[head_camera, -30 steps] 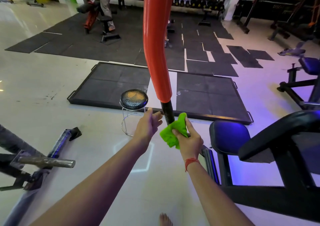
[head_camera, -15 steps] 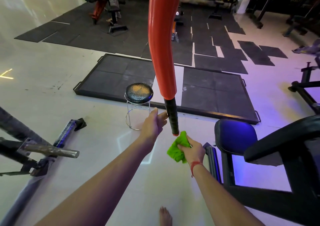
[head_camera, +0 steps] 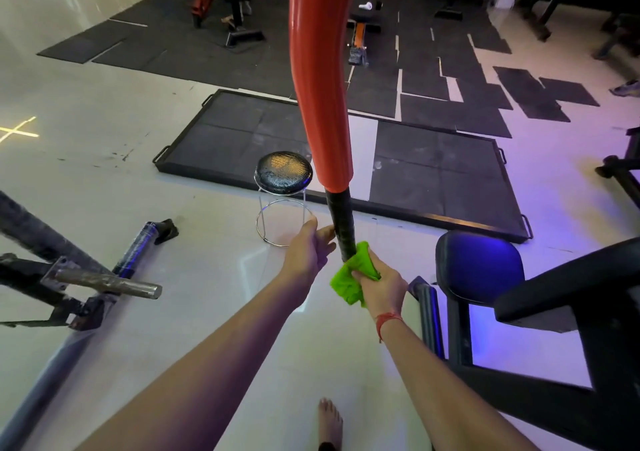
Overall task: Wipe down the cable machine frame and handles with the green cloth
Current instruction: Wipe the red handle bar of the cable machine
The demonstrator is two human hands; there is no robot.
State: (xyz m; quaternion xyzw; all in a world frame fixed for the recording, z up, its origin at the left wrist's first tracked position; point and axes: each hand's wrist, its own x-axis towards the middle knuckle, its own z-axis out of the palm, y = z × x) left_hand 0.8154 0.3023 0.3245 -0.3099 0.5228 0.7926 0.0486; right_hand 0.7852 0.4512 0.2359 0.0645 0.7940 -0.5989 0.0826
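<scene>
A thick orange bar (head_camera: 320,80) hangs down the middle of the view and ends in a black taped handle (head_camera: 341,223). My right hand (head_camera: 382,282) grips the bunched green cloth (head_camera: 349,279) and holds it against the bottom tip of the black handle. My left hand (head_camera: 308,251) is just left of the handle, fingers fairly straight, fingertips touching its side. A red thread is tied round my right wrist.
A round black stool on a wire frame (head_camera: 282,175) stands just behind my left hand. A blue padded seat and black machine frame (head_camera: 479,265) fill the right. Steel bars and a bracket (head_camera: 107,281) lie at the left. A black mat platform (head_camera: 440,177) lies beyond.
My right hand had dropped just below the handle's tip with the cloth; now it holds the cloth against the tip again. My left hand stayed beside the handle.
</scene>
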